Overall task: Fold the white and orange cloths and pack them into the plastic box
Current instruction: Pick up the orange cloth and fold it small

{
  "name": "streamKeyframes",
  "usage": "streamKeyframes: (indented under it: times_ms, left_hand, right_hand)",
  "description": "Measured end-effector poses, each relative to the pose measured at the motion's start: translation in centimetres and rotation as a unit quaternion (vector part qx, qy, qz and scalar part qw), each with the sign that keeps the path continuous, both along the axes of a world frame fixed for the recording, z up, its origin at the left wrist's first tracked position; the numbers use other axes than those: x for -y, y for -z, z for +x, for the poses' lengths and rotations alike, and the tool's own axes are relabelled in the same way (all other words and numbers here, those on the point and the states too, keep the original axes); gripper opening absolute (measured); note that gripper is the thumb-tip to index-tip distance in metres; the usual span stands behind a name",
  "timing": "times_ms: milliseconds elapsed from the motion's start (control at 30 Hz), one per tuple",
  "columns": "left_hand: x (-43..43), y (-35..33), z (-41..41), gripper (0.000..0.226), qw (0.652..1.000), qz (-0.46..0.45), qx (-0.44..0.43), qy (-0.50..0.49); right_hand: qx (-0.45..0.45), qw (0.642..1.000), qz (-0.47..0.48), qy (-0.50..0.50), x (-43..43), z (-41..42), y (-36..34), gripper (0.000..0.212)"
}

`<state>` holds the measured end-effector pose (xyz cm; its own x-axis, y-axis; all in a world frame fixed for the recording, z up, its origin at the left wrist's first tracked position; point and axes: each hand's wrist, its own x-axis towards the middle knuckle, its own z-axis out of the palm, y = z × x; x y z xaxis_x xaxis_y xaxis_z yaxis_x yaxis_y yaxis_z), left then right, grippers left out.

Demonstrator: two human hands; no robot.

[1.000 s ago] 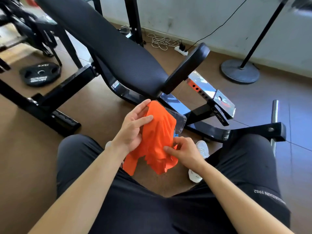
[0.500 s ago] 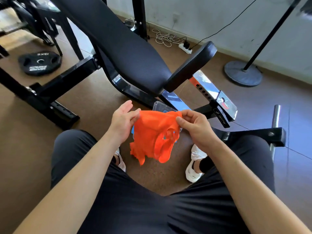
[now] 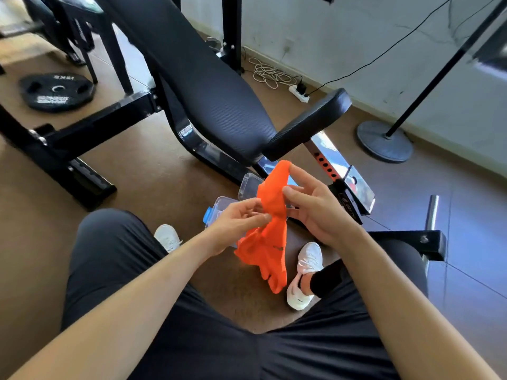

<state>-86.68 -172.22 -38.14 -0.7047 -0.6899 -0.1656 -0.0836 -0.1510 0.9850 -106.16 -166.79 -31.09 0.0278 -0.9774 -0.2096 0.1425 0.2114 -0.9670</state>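
A black padded weight bench [image 3: 208,86] slants from the top of the frame down to the centre. Its upturned seat pad ends just above the hands, and its black and chrome frame runs on to the right edge. Brown floor [image 3: 153,174] lies bare in the left centre, between the bench's foot rail and the person's left knee, and a narrower strip shows between the two thighs in dark trousers [image 3: 115,259] that fill the lower frame. At the upper right a round grey stand base [image 3: 384,141] sits near the wall, and at the upper left a black weight plate [image 3: 57,91] lies flat, both well apart from the hands. A clear plastic box with blue clips [image 3: 219,208] stands on the floor at the centre, between the white shoes [image 3: 307,272] and the bench, partly hidden by the left hand. Another clear plastic piece [image 3: 248,185] rests just behind it; whether it is a lid is unclear. The orange cloth [image 3: 270,242] is held in the air above the box, stretched upright into a narrow, crumpled band whose loose lower end dangles ragged between the knees. The right hand [image 3: 315,209] pinches the cloth's upper part between thumb and forefinger, with its other fingers spread. The left hand [image 3: 236,226] pinches the cloth's middle with its fingertips.
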Motion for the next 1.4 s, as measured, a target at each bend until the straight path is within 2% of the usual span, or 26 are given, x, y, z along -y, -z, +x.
streamKeyframes:
  times_ms: [100, 233, 300, 367, 433, 500, 567, 667, 767, 867, 900, 967, 1033, 1100, 1133, 1233, 1300, 1367, 1400]
  left_hand:
    - [0.0, 0.6, -0.5, 0.042, 0.999, -0.017, 0.018, 0.037]
    - [0.6, 2.1, -0.6, 0.062, 0.98, -0.104, 0.125, 0.111]
    - [1.3, 3.2, -0.1, 0.051, 0.958, -0.171, 0.188, 0.135]
    - [2.0, 4.1, 0.8, 0.036, 0.924, -0.215, 0.272, 0.16]
    - [2.3, 4.7, 1.7, 0.03, 0.89, -0.232, 0.34, 0.197]
    - [2.2, 5.0, 2.3, 0.029, 0.845, -0.263, 0.4, 0.236]
    - [2.1, 5.1, 2.9, 0.015, 0.794, -0.309, 0.46, 0.251]
    - [2.3, 5.0, 3.8, 0.037, 0.716, -0.391, 0.53, 0.231]
    - [2.3, 4.4, 4.7, 0.034, 0.674, -0.48, 0.543, 0.141]
    - [2.8, 4.0, 5.7, 0.022, 0.695, -0.566, 0.442, -0.027]
    - [2.9, 3.8, 5.8, 0.017, 0.713, -0.577, 0.391, -0.082]
    - [3.2, 3.1, 5.7, 0.013, 0.759, -0.541, 0.322, -0.166]
    - [3.3, 2.2, 5.6, 0.015, 0.814, -0.462, 0.277, -0.216]
    - [3.8, 1.7, 5.7, 0.016, 0.894, -0.315, 0.215, -0.235]
    - [4.0, 1.4, 5.8, 0.019, 0.918, -0.242, 0.199, -0.242]
    - [5.1, 0.8, 6.1, 0.024, 0.928, -0.174, 0.225, -0.24]
    - [5.3, 0.4, 6.1, 0.025, 0.945, -0.118, 0.209, -0.224]
    - [5.2, 0.1, 5.9, 0.028, 0.964, 0.035, 0.146, -0.222]
    - [5.2, 0.1, 5.8, 0.031, 0.959, 0.112, 0.12, -0.229]
  right_hand:
    - [0.015, 0.999, 0.014, 0.036, 0.0, -0.7, 0.5, 0.058]
    - [0.025, 0.994, 0.021, 0.104, 0.3, -1.8, 0.4, 0.05]
    - [0.025, 0.989, 0.022, 0.146, 0.6, -2.7, 0.1, 0.049]
    - [0.024, 0.98, 0.026, 0.196, 0.8, -3.7, -0.1, 0.045]
    - [0.019, 0.972, 0.027, 0.234, 0.9, -4.7, -0.4, 0.036]
    - [0.0, 0.967, 0.03, 0.253, 0.7, -5.8, -0.6, 0.032]
    - [-0.041, 0.964, 0.038, 0.259, 0.6, -6.9, -0.4, 0.028]
    - [-0.103, 0.953, 0.048, 0.282, 0.2, -8.2, 0.0, 0.026]
    - [-0.119, 0.944, 0.047, 0.305, -0.6, -9.3, 0.9, 0.023]
    - [-0.087, 0.941, 0.04, 0.325, -1.4, -9.4, 1.4, 0.02]
    - [-0.069, 0.941, 0.034, 0.329, -1.5, -9.5, 1.5, 0.02]
    - [-0.042, 0.944, 0.023, 0.327, -1.6, -9.7, 1.6, 0.019]
    - [-0.029, 0.951, 0.012, 0.307, -1.7, -9.9, 1.3, 0.02]
    - [-0.048, 0.96, 0.003, 0.276, -1.6, -10.0, 0.8, 0.025]
    - [-0.067, 0.964, -0.001, 0.257, -1.5, -9.9, 0.5, 0.028]
    - [-0.107, 0.97, -0.005, 0.219, -0.9, -9.3, -0.3, 0.032]
    - [-0.097, 0.974, -0.014, 0.205, -0.4, -8.9, -1.1, 0.032]
    - [-0.076, 0.978, -0.035, 0.191, 0.2, -8.4, -2.2, 0.033]
    - [-0.068, 0.979, -0.045, 0.186, 0.4, -8.0, -2.9, 0.034]
